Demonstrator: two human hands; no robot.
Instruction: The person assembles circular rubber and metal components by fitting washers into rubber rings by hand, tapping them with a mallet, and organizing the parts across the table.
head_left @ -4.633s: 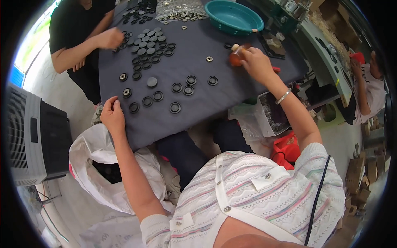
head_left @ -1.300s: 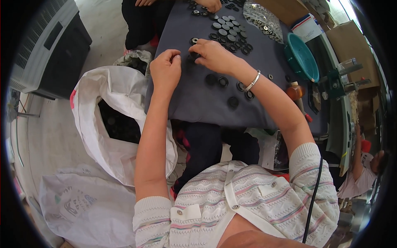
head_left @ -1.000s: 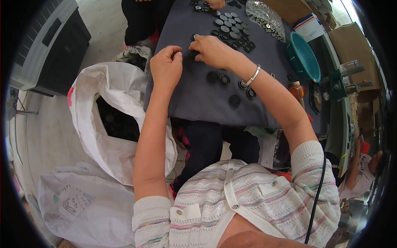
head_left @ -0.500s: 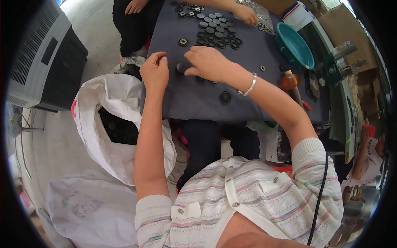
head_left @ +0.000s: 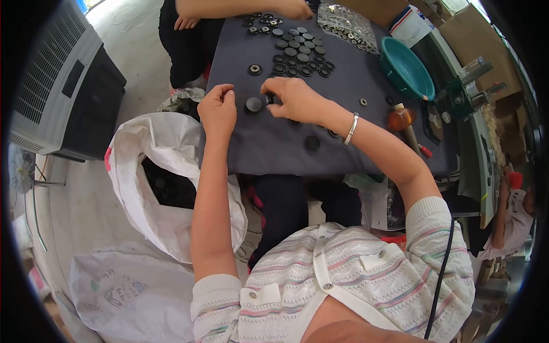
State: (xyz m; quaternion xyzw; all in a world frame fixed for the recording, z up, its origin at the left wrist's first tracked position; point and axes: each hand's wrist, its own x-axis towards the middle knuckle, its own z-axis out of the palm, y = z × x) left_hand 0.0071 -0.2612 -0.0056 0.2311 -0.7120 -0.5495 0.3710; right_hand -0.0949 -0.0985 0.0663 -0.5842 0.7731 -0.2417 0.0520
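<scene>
My left hand (head_left: 218, 111) is closed at the left edge of the dark-clothed table (head_left: 251, 151); what it holds, if anything, is hidden. My right hand (head_left: 297, 102) pinches a small black round cap (head_left: 270, 98) between thumb and fingers. Between the two hands a round cap with a grey top (head_left: 253, 104) lies on the cloth. Just beyond it is a black cap with a metal ring in its middle (head_left: 254, 70). Farther back lie several grey-topped caps (head_left: 294, 43) and several black rings (head_left: 306, 71). Another black ring (head_left: 311, 142) lies near the front edge.
A teal basin (head_left: 407, 68), an amber bottle (head_left: 400, 118) and a green metal press (head_left: 457, 94) stand at the right. A clear bag of small metal rings (head_left: 346, 27) lies at the back, near a co-worker's hand (head_left: 294, 8). An open white sack (head_left: 128, 188) stands at the left.
My right hand has drawn back slightly from the grey-topped cap, now fully seen, and a black cap shows in its fingers. The co-worker's hand has moved left from the clear bag.
</scene>
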